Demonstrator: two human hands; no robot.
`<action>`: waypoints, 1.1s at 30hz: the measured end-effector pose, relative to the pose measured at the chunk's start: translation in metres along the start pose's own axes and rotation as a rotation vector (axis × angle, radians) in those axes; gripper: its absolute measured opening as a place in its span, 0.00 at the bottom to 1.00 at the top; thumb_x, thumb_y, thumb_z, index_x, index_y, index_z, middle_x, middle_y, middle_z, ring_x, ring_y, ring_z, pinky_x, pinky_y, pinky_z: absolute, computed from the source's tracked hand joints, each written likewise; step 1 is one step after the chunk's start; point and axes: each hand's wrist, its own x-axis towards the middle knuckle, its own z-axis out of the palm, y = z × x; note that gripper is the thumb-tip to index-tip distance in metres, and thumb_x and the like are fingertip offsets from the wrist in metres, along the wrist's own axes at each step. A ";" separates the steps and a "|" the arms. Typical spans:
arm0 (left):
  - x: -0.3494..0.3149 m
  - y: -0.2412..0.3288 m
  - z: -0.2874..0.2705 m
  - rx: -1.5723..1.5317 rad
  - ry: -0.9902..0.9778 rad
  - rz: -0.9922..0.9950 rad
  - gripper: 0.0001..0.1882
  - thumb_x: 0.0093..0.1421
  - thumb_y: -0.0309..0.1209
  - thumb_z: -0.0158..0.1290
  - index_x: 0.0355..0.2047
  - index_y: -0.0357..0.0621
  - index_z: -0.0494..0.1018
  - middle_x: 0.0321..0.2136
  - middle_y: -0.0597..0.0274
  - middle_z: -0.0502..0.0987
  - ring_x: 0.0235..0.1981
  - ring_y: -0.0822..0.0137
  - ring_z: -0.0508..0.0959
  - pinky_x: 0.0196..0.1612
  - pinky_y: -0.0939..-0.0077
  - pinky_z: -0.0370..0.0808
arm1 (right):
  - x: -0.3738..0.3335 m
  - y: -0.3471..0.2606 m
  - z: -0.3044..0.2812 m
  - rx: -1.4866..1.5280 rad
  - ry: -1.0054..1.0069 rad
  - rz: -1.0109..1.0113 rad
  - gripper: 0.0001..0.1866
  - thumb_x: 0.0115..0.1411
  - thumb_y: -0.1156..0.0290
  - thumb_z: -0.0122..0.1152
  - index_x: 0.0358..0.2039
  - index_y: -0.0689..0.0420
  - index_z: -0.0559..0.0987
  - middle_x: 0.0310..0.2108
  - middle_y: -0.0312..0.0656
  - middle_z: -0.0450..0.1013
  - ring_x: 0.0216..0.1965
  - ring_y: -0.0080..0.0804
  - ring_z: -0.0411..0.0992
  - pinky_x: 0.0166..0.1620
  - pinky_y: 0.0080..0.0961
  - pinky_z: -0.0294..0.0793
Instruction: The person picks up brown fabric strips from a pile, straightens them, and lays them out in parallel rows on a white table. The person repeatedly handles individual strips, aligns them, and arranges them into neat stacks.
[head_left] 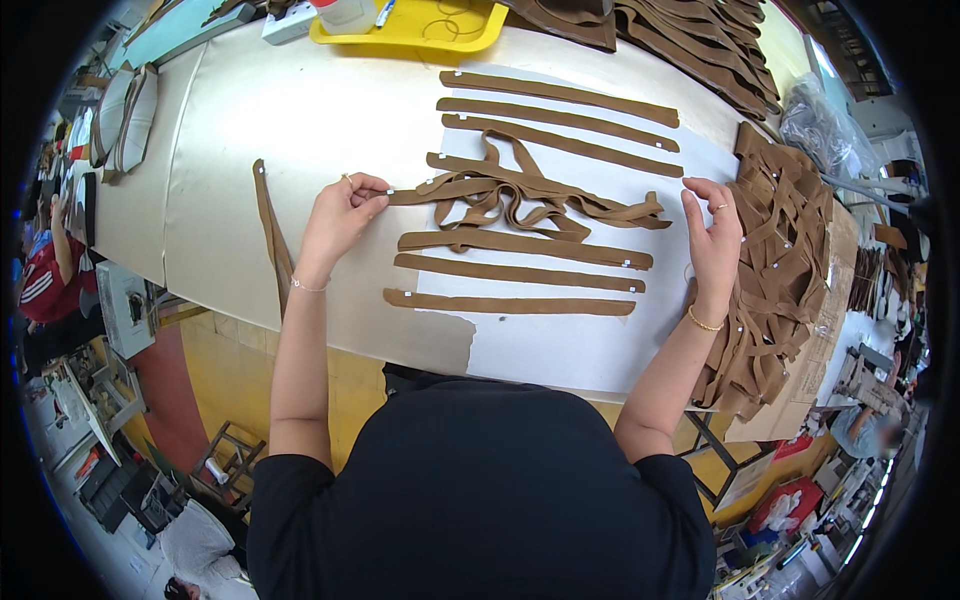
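Observation:
My left hand [345,218] pinches the tagged left end of a brown fabric strip [408,197] between thumb and fingers. That strip runs into a loose, looped tangle of brown strips [510,200] at the middle of the white paper [560,352]. To the right of the tangle, my right hand [714,232] hovers with thumb and fingers apart and nothing in it. Several straight brown strips [560,97] lie in rows beyond the tangle, and more flat strips [520,272] lie on the near side. Small white tags mark many strip ends.
A large heap of brown strips [765,270] lies at the table's right. One strip [268,225] rests alone on the left. A yellow tray [470,40] stands at the far edge, with stacked brown fabric pieces [690,45] beside it. Other people work farther off.

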 end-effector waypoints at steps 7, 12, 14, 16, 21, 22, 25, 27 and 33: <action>-0.005 0.001 -0.003 0.012 0.031 0.021 0.10 0.57 0.24 0.54 0.40 0.37 0.76 0.26 0.69 0.74 0.28 0.78 0.72 0.35 0.81 0.72 | 0.002 0.004 0.006 -0.005 -0.005 -0.063 0.09 0.62 0.68 0.60 0.40 0.56 0.81 0.41 0.38 0.76 0.41 0.34 0.75 0.41 0.26 0.73; -0.003 -0.001 -0.004 -0.080 0.024 0.002 0.14 0.57 0.24 0.54 0.45 0.37 0.73 0.26 0.69 0.73 0.27 0.78 0.72 0.34 0.82 0.71 | -0.002 0.005 0.006 0.011 -0.018 -0.006 0.08 0.62 0.70 0.60 0.41 0.57 0.80 0.38 0.37 0.76 0.39 0.28 0.73 0.44 0.23 0.71; -0.003 0.001 -0.005 -0.074 0.023 -0.017 0.16 0.58 0.22 0.54 0.48 0.37 0.69 0.27 0.68 0.74 0.28 0.79 0.73 0.35 0.84 0.71 | -0.004 0.004 0.006 -0.001 -0.016 -0.019 0.09 0.62 0.69 0.60 0.41 0.57 0.80 0.38 0.37 0.75 0.40 0.28 0.73 0.45 0.24 0.71; -0.004 0.002 -0.006 -0.085 0.023 -0.023 0.17 0.59 0.21 0.54 0.49 0.37 0.67 0.27 0.67 0.74 0.29 0.79 0.74 0.36 0.85 0.71 | -0.005 0.005 0.006 0.009 -0.015 -0.021 0.09 0.62 0.69 0.60 0.41 0.57 0.80 0.38 0.37 0.75 0.40 0.28 0.73 0.46 0.25 0.70; 0.003 -0.005 -0.009 -0.017 -0.010 -0.007 0.18 0.59 0.23 0.54 0.49 0.36 0.67 0.28 0.68 0.73 0.27 0.78 0.73 0.34 0.84 0.72 | -0.002 0.010 0.006 0.006 -0.009 0.039 0.09 0.62 0.68 0.60 0.41 0.57 0.80 0.38 0.37 0.75 0.40 0.28 0.73 0.46 0.26 0.70; 0.005 -0.007 -0.009 0.004 -0.010 0.000 0.18 0.59 0.25 0.56 0.49 0.37 0.68 0.31 0.67 0.72 0.26 0.79 0.72 0.33 0.84 0.71 | -0.001 0.015 0.005 -0.014 0.004 0.017 0.09 0.62 0.68 0.60 0.41 0.56 0.80 0.38 0.37 0.75 0.40 0.28 0.73 0.44 0.25 0.70; 0.009 -0.003 -0.009 0.089 0.059 0.038 0.18 0.58 0.28 0.57 0.48 0.38 0.71 0.34 0.65 0.71 0.27 0.78 0.71 0.33 0.84 0.70 | 0.002 0.024 0.005 -0.078 0.042 -0.007 0.09 0.62 0.67 0.60 0.41 0.56 0.80 0.38 0.37 0.75 0.40 0.28 0.73 0.42 0.25 0.70; 0.014 0.002 -0.010 0.167 0.105 0.113 0.17 0.58 0.30 0.58 0.46 0.39 0.74 0.35 0.65 0.72 0.28 0.78 0.71 0.34 0.82 0.70 | 0.004 0.020 0.003 -0.073 0.041 0.046 0.09 0.62 0.67 0.60 0.41 0.56 0.81 0.38 0.37 0.75 0.40 0.28 0.73 0.42 0.25 0.70; 0.045 0.019 0.005 0.201 0.201 0.280 0.13 0.55 0.30 0.59 0.41 0.39 0.78 0.34 0.58 0.74 0.30 0.70 0.74 0.39 0.76 0.74 | 0.024 -0.004 0.015 -0.008 0.055 -0.063 0.09 0.62 0.69 0.60 0.40 0.57 0.81 0.37 0.38 0.75 0.39 0.29 0.74 0.43 0.25 0.71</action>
